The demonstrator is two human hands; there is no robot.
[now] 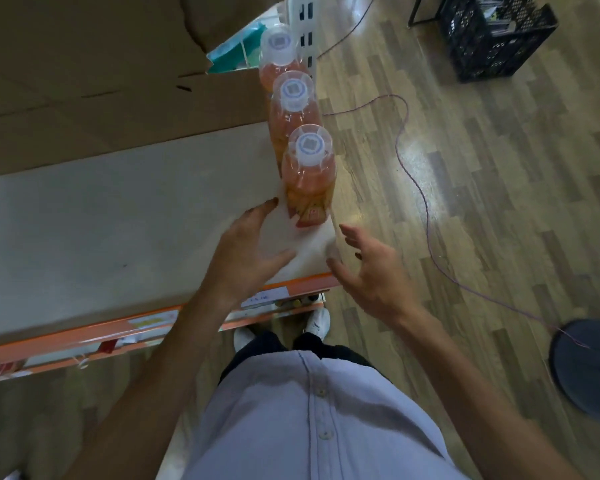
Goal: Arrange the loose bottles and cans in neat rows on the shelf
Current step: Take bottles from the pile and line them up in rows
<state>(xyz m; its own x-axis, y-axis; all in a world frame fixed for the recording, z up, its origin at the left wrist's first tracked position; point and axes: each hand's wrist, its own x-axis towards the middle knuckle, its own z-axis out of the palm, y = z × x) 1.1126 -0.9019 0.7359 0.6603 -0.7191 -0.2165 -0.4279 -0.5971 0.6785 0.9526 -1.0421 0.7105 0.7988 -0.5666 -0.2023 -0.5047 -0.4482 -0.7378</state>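
Note:
Three bottles of orange drink with clear caps stand in a single row along the right edge of the pale shelf top (118, 216). The nearest bottle (309, 174) is just beyond my fingertips, the middle bottle (293, 109) is behind it, and the far bottle (279, 57) ends the row. My left hand (253, 244) hovers over the shelf just left of the nearest bottle, fingers spread and empty. My right hand (371, 271) is off the shelf's right corner, fingers apart, holding nothing.
A large cardboard box (101, 64) lies across the back of the shelf. The shelf has an orange front rail (84, 337) with price tags. To the right are wooden floor, a thin cable (426, 202), a black crate (492, 36) and a dark round base (589, 368).

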